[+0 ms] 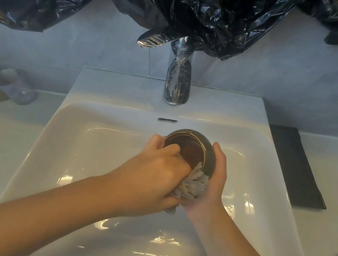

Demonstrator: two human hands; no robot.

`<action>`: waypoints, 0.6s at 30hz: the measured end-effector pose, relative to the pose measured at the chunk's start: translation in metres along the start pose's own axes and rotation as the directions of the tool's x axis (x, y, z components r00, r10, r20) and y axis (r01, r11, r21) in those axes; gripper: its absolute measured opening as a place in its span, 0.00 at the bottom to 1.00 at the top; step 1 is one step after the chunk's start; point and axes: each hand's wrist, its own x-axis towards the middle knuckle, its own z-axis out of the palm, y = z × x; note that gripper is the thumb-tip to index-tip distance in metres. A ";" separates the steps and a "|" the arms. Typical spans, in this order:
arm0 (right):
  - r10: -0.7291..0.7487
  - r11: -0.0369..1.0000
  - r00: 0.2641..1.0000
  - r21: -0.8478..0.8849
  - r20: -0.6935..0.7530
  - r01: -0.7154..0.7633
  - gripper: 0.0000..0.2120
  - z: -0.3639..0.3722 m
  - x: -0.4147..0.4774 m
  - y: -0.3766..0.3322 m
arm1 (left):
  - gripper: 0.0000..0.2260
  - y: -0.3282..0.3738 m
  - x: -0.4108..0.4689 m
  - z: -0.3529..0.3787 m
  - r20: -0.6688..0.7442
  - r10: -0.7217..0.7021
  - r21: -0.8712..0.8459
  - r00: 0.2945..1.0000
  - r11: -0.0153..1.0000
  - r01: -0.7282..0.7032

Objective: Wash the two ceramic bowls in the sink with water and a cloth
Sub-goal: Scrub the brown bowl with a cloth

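Held tilted above the sink [73, 137], the bowl [207, 151] sits cupped in the right grip [218, 176], so the left grip [158, 169], clenched on the cloth [193, 186], should sweep firmly round the inner wall without loosening that support.
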 end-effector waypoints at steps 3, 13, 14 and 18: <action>0.015 1.000 0.999 -0.026 0.036 -0.014 0.37 0.003 0.001 0.000 | 0.14 0.003 -0.004 0.003 -0.036 -0.141 -0.389 0.989 0.914 0.116; 0.018 1.000 1.000 -0.003 -0.023 -0.018 0.29 -0.003 0.005 0.001 | 0.24 -0.013 0.003 -0.008 0.074 0.093 0.082 0.993 0.992 -0.099; 0.011 1.000 0.999 0.007 -0.034 -0.011 0.28 -0.004 0.005 0.001 | 0.27 -0.014 0.006 -0.008 0.076 0.099 0.154 0.992 0.982 -0.110; -0.012 1.000 0.997 0.007 -0.076 0.013 0.28 -0.001 0.006 -0.001 | 0.35 -0.013 0.010 -0.007 0.124 -0.005 0.350 0.992 0.936 -0.039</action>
